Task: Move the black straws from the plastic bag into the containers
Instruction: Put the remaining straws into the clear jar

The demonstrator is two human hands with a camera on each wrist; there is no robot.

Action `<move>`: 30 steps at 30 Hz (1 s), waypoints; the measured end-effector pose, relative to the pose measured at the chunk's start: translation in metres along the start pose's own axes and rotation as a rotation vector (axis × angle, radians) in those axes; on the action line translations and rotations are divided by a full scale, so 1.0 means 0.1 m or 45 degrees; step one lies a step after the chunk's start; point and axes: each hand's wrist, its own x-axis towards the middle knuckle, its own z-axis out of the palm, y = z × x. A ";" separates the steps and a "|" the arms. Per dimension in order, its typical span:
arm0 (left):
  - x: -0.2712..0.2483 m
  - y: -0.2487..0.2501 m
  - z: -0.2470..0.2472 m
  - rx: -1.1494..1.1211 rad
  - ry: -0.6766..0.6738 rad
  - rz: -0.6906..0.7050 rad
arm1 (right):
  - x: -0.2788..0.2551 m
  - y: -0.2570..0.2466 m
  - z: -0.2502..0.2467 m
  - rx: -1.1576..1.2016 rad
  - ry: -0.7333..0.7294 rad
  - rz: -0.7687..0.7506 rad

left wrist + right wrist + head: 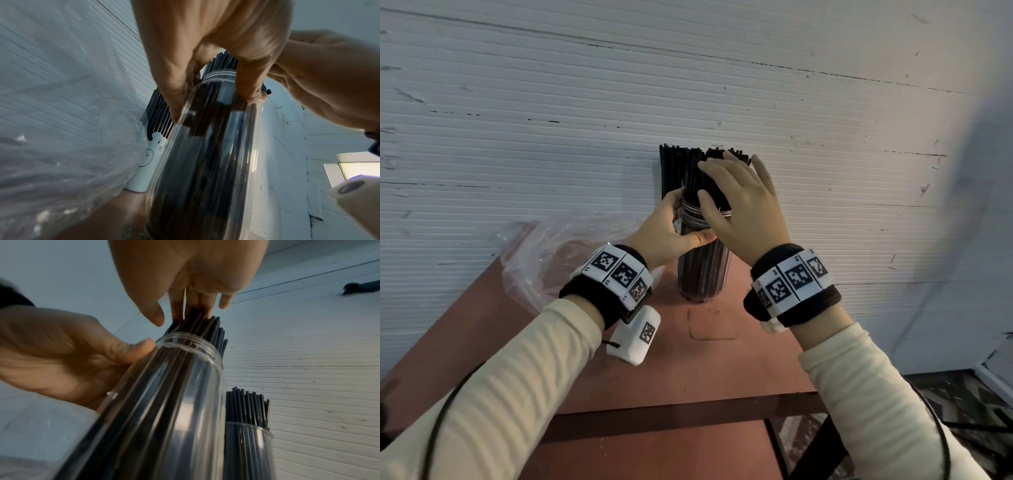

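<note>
The reddish table [722, 370] runs out ahead of both hands, and the crumpled plastic bag [551, 253] lies on it just left of the left hand [664, 229], looking emptied. Two containers show: a clear jar [703, 270] gripped near its neck by the left hand, thumb in front and fingers curled behind, and a second container [246, 449] just beyond it; whether the bear-printed cup [152, 155] is that same one or a third, I cannot tell. The black straws [681, 171], too many to count, stand upright in the jar, long axis vertical, tops directly under the right hand [743, 202]. That hand is nearer; its fingers are straight, resting on the tips, likely to tamp them level.
</note>
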 end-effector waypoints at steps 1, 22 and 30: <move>0.00 0.00 0.00 -0.021 -0.006 -0.005 | 0.01 0.01 -0.02 0.058 -0.035 0.009; 0.20 -0.01 -0.02 -0.302 -0.066 -0.124 | -0.06 0.62 -0.13 0.992 -0.790 0.750; 0.70 -0.05 0.08 -0.098 0.636 -0.036 | -0.10 1.27 -0.28 0.977 -0.288 1.040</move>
